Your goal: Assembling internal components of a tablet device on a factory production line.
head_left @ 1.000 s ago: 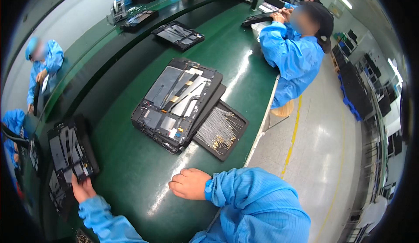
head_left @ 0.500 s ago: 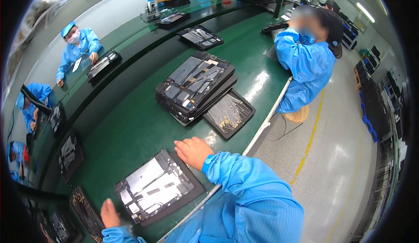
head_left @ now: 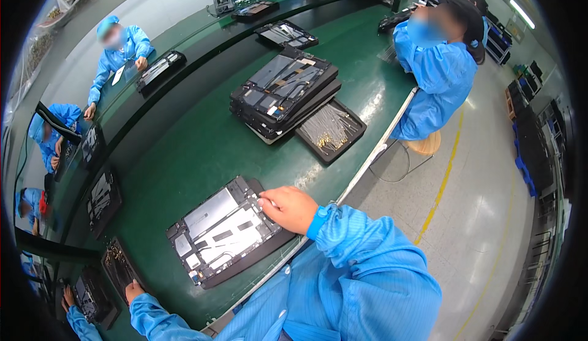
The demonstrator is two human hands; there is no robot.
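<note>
An opened tablet-like device [head_left: 214,227] with bare silver inner panels and dark cables lies on a black foam tray [head_left: 269,248] in front of me. At its right edge, my right hand [head_left: 294,210] has its fingertips drawn together over the device's frame. Anything between those fingertips is too small to make out. My left hand [head_left: 133,291] is at the near end of a narrow dark tray [head_left: 130,272] holding thin cables with gold-coloured ends [head_left: 113,256]. Most of its fingers are hidden, so its grip is unclear.
A stack of opened devices [head_left: 285,90] stands further up the green bench [head_left: 202,139], beside a black tray of thin cables [head_left: 331,129]. A person in blue [head_left: 435,71] sits at the right edge. Others work across a dark rail [head_left: 184,74]. Another hand [head_left: 67,298] shows at lower left.
My left hand has moved from beside the device to the narrow cable tray. My right hand has shifted onto the device's edge, its fingers drawing together. The view has shifted slightly.
</note>
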